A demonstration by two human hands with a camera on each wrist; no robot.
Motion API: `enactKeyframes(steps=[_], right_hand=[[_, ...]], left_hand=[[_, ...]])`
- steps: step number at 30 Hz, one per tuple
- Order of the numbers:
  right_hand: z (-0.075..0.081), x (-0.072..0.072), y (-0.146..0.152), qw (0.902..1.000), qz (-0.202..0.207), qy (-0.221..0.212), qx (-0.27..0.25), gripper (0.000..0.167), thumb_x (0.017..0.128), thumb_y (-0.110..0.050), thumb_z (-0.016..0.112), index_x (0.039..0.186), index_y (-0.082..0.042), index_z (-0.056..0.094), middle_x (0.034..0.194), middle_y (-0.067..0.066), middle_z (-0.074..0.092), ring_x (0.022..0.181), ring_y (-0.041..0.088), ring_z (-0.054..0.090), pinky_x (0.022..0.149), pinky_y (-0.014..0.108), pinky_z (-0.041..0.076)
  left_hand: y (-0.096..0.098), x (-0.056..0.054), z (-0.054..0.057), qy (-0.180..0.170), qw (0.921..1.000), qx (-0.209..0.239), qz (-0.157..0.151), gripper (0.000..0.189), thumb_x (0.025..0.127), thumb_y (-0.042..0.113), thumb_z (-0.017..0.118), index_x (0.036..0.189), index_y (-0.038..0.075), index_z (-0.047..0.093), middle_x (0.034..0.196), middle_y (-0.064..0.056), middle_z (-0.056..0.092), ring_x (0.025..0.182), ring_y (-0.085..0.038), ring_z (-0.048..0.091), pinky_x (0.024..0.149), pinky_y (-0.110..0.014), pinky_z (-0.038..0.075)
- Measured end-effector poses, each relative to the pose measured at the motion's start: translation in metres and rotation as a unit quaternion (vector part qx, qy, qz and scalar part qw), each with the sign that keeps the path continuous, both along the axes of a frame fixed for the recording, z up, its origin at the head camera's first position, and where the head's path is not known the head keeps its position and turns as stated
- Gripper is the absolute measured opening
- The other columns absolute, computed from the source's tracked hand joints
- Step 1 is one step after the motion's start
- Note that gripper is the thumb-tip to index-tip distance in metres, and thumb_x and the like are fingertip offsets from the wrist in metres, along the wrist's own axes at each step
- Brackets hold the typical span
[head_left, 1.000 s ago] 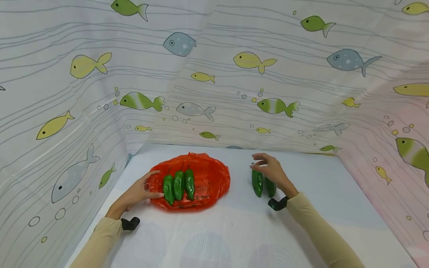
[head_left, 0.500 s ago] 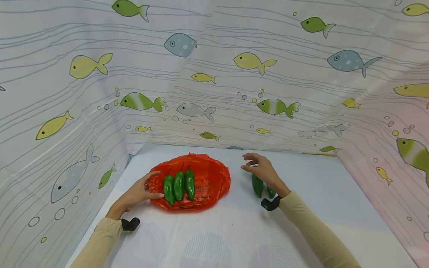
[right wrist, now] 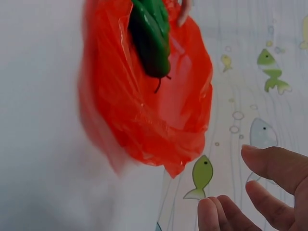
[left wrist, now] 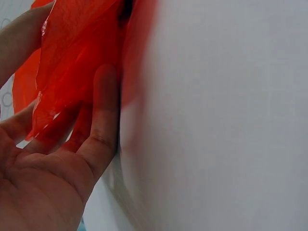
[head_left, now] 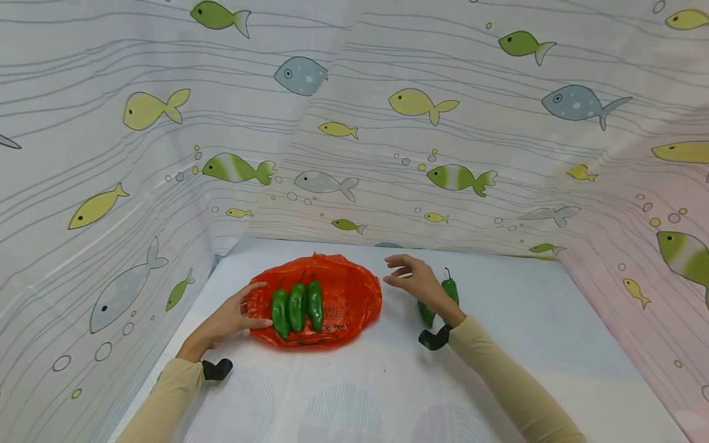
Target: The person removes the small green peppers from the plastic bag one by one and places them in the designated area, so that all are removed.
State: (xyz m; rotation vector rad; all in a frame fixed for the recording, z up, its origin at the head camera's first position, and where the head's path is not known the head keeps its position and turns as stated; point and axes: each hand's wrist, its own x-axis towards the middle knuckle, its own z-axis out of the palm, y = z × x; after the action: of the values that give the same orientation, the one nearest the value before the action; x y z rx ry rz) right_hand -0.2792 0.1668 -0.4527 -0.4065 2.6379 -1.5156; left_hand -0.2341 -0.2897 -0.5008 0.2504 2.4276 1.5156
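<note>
On the left of the table, a crumpled red plastic bag (head_left: 359,295) holds several glossy green peppers (head_left: 297,307) lying side by side with stems pointing away. My left hand (head_left: 234,317) holds its left rim, thumb and fingers spread apart; in the left wrist view fingers (left wrist: 98,130) show through the thin red film. Right of the bag, my right hand (head_left: 418,284) hovers with loosely bent fingers and nothing in them. Behind it, partly hidden, lie two more green peppers (head_left: 450,288). In the right wrist view, peppers (right wrist: 153,43) lie inside the bag, beyond my fingers.
The pale table (head_left: 382,394) is bounded by a fish-patterned sheet (head_left: 360,147) at the back and both sides. Black wrist mounts (head_left: 217,369) stick out below each hand.
My right hand has moved left, from above the two peppers on the right toward the bag, uncovering more of one pepper. My left hand stays at the bag's rim.
</note>
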Motion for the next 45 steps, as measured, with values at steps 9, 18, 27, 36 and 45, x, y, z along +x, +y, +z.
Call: enactKeyframes(steps=[9,18,27,36,45], right_hand=[[0.002,0.002,-0.022,0.9998,0.016,0.002,-0.008,0.049,0.091,-0.026,0.081,0.136,-0.018,0.064,0.130,0.004,0.066,0.109,0.024,0.065,0.086,0.039,0.060],[0.001,0.003,-0.038,0.9984,0.046,-0.007,-0.032,0.049,0.092,-0.023,0.080,0.137,-0.012,0.064,0.133,0.013,0.065,0.110,0.027,0.064,0.085,0.037,0.061],[-0.001,0.006,-0.056,0.9970,0.072,-0.004,-0.026,0.050,0.092,-0.026,0.080,0.136,-0.009,0.063,0.132,0.014,0.065,0.108,0.025,0.064,0.086,0.035,0.060],[-0.002,0.009,-0.074,0.9954,0.093,0.010,-0.022,0.045,0.092,-0.025,0.080,0.133,-0.013,0.065,0.128,0.007,0.066,0.105,0.023,0.066,0.086,0.034,0.059],[-0.007,0.009,-0.093,0.9934,0.114,-0.005,-0.009,0.051,0.091,-0.028,0.081,0.137,-0.015,0.062,0.135,0.011,0.063,0.108,0.019,0.065,0.091,0.036,0.057]], left_hand=[[-0.003,-0.004,-0.002,0.006,1.0000,0.004,-0.002,0.098,0.084,0.022,0.087,0.162,0.018,0.027,0.160,-0.023,0.030,0.138,-0.048,0.043,0.106,-0.059,0.046],[-0.003,-0.004,-0.005,0.005,0.9999,0.008,-0.004,0.098,0.084,0.020,0.087,0.161,0.018,0.028,0.160,-0.023,0.031,0.137,-0.048,0.044,0.106,-0.058,0.047],[-0.003,-0.003,-0.006,0.005,0.9999,0.009,-0.003,0.098,0.084,0.020,0.087,0.161,0.018,0.027,0.159,-0.023,0.032,0.137,-0.049,0.045,0.104,-0.056,0.049],[-0.002,-0.003,-0.005,0.008,1.0000,-0.004,-0.002,0.099,0.084,0.023,0.087,0.162,0.019,0.026,0.160,-0.023,0.030,0.138,-0.049,0.042,0.105,-0.060,0.046],[-0.002,-0.003,-0.005,0.008,0.9999,-0.010,0.002,0.099,0.084,0.024,0.087,0.162,0.019,0.027,0.160,-0.023,0.031,0.139,-0.049,0.041,0.105,-0.061,0.046]])
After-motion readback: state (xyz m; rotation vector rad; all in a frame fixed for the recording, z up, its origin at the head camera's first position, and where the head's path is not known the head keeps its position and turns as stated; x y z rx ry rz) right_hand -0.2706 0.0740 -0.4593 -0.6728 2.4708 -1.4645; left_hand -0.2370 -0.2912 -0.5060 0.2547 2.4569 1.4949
